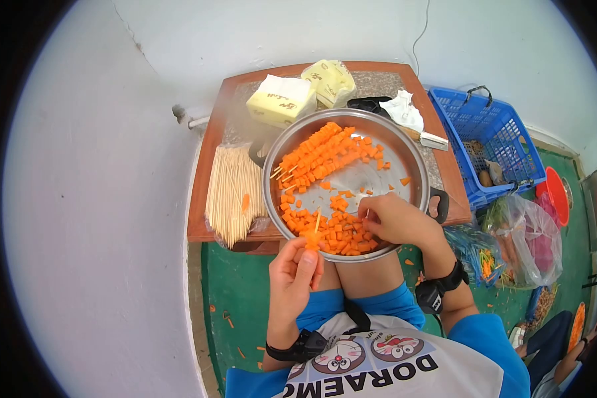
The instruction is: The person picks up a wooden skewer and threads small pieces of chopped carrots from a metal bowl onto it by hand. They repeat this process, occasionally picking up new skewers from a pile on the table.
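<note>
My left hand (295,268) is closed on a thin wooden skewer (318,220) with orange carrot pieces on it, over the near rim of a wide steel pan (414,156). Inside the pan, my right hand (398,219) has its fingers curled together among loose carrot cubes (338,232); whatever is between its fingertips is hidden. Several filled carrot skewers (322,156) lie side by side at the back left of the pan. To the pan's left is a thick pile of bare wooden skewers (229,192) with a carrot bit on top.
The pan stands on a wood-edged table (199,215) with a tissue pack (282,103), a knife (433,140) and a crumpled tissue (402,111). At right are a blue crate (474,176), plastic bags (524,239) and a red basin (556,196). Another person's leg (549,345) shows lower right.
</note>
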Available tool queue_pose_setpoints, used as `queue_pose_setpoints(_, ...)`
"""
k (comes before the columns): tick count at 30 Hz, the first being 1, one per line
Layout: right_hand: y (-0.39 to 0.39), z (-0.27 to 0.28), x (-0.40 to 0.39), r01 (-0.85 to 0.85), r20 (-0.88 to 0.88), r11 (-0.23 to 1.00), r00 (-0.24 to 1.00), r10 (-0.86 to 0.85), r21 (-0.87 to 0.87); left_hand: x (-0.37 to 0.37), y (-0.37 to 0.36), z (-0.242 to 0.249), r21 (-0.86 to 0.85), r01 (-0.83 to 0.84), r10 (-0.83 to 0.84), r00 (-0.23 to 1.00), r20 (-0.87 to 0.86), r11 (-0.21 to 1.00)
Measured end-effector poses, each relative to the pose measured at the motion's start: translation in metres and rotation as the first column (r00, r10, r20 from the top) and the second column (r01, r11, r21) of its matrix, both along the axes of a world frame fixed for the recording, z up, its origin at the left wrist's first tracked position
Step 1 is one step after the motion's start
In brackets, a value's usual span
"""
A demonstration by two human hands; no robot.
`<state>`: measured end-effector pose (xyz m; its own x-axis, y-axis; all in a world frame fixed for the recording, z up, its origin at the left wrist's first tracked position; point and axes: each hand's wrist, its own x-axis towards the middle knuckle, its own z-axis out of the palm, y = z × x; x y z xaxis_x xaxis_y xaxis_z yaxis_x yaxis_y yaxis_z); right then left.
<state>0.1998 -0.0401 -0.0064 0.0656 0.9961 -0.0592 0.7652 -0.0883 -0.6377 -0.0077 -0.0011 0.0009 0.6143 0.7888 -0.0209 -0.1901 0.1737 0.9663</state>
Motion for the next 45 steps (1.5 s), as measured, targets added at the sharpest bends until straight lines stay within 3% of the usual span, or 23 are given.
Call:
queue_pose_setpoints(1, -0.001, 0.002, 0.001, 0.000, 0.000, 1.000, 1.000, 0.000, 0.001, 0.000, 0.000, 0.000, -0.005, 0.001, -0.001, 1.000, -0.011, 1.000)
queue_pose_setpoints(3, -0.004, 0.013, 0.001, 0.125, -0.212, 0.986, 0.972, -0.099, 0.114, 0.002, -0.002, 0.002, -0.001, 0.002, -0.002, 1.000, -0.030, 1.000)
queue_pose_setpoints(4, -0.006, 0.020, -0.001, 0.126, -0.211, 0.985, 0.972, -0.099, 0.116, 0.003, -0.002, 0.003, 0.002, 0.003, -0.003, 0.999, -0.052, 1.000)
queue_pose_setpoints(6, -0.012, 0.031, -0.010, 0.188, -0.515, 0.972, 0.852, -0.091, 0.140, 0.003, -0.001, 0.001, -0.023, 0.049, -0.050, 0.998, -0.040, 0.999)
queue_pose_setpoints(7, -0.015, 0.033, -0.013, 0.190, -0.515, 0.972, 0.852, -0.091, 0.142, 0.003, -0.001, 0.000, -0.049, 0.095, -0.097, 0.995, -0.028, 0.994)
queue_pose_setpoints(9, -0.021, 0.034, -0.018, 0.215, -0.700, 0.964, 0.713, -0.046, 0.156, 0.004, -0.003, 0.000, -0.053, 0.109, -0.111, 0.993, -0.032, 0.993)
queue_pose_setpoints(10, -0.024, 0.035, -0.021, 0.217, -0.701, 0.963, 0.712, -0.045, 0.158, 0.004, -0.004, 0.000, -0.058, 0.121, -0.124, 0.992, -0.036, 0.991)
queue_pose_setpoints(12, -0.029, 0.036, -0.025, 0.240, -0.875, 0.968, 0.481, -0.049, 0.077, 0.005, -0.007, -0.001, -0.032, 0.126, -0.127, 0.990, -0.063, 0.992)
queue_pose_setpoints(16, -0.035, 0.034, -0.028, 0.259, -0.940, 0.960, 0.340, 0.017, 0.110, 0.009, -0.014, 0.003, 0.027, 0.089, -0.086, 0.990, -0.108, 0.996)
queue_pose_setpoints(18, -0.036, 0.031, -0.027, 0.293, -0.989, 0.954, 0.144, 0.017, 0.059, 0.009, -0.015, 0.002, 0.078, 0.077, -0.064, 0.985, -0.162, 0.994)
queue_pose_setpoints(24, -0.036, 0.019, -0.027, 0.254, -0.995, 0.964, -0.047, 0.092, 0.077, 0.012, -0.020, -0.001, 0.196, 0.027, 0.014, 0.979, -0.205, 0.980)
queue_pose_setpoints(40, -0.039, 0.024, -0.030, 0.225, -0.995, 0.971, -0.031, 0.090, 0.081, 0.011, -0.021, 0.002, 0.315, 0.005, 0.074, 0.968, -0.240, 0.949)
queue_pose_setpoints(45, -0.041, 0.028, -0.026, 0.232, -0.998, 0.972, 0.058, 0.035, 0.048, 0.011, -0.021, 0.005, 0.310, 0.026, 0.053, 0.968, -0.246, 0.950)
